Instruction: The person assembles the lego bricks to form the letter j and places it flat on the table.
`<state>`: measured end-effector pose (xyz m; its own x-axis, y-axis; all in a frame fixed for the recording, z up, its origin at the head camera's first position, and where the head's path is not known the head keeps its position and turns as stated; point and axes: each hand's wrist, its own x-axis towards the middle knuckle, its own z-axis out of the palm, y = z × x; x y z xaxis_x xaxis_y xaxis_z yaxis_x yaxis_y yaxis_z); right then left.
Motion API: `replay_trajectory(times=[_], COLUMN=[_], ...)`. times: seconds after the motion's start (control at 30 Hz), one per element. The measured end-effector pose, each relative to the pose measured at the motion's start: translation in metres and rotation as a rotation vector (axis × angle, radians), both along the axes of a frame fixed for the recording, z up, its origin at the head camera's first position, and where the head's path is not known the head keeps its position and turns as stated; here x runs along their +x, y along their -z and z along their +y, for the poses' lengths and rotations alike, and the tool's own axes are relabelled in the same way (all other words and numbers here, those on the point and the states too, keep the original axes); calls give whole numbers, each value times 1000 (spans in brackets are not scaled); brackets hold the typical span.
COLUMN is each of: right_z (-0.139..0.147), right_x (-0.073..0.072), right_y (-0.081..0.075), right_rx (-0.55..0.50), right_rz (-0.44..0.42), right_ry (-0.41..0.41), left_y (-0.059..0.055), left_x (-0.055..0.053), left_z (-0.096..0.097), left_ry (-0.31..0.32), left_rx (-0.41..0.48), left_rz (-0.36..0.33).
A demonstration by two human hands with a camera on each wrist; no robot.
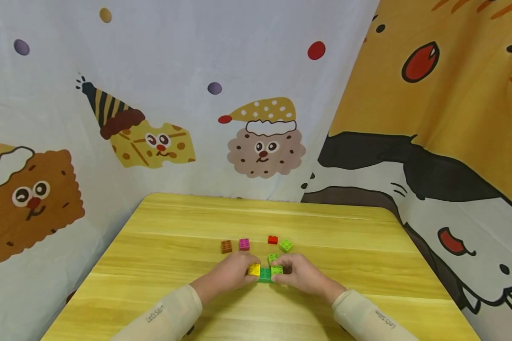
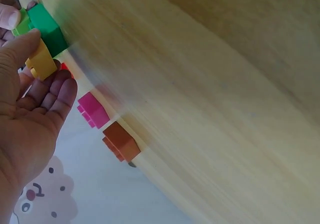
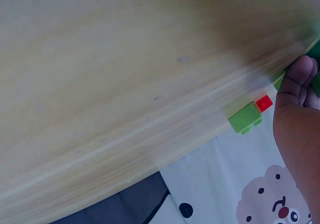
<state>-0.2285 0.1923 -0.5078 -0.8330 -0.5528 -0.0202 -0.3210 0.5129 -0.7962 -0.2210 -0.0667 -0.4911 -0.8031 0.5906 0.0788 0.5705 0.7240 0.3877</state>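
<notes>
My left hand pinches a yellow toy brick between thumb and fingers; the left wrist view shows the yellow brick close against a larger dark green brick. On the tabletop, that dark green brick lies between both hands. A light green brick is pinched by my right hand at the dark green brick's right end. Whether these bricks are joined I cannot tell. Just behind, by the right fingers, stands another light green brick.
Farther back on the wooden table lie a brown brick, a magenta brick, a small red brick and a light green brick. A cartoon-printed cloth hangs behind the table.
</notes>
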Motion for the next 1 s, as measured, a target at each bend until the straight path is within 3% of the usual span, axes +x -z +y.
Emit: replay_trajectory(times=[0.33,0.53,1.0], right_z=[-1,0,1], right_x=[-1,-1,-1], right_y=[2,3,3], right_rx=[-17,-21,-25], right_rz=[-5,0,2], right_ry=[-1,-9,-10], left_y=[1,2,0], left_x=[-4,-6,-6], left_z=[1,1,1], left_ry=[-31,-10,-27], left_rx=[7,36,73], left_rz=[-70,-90,-123])
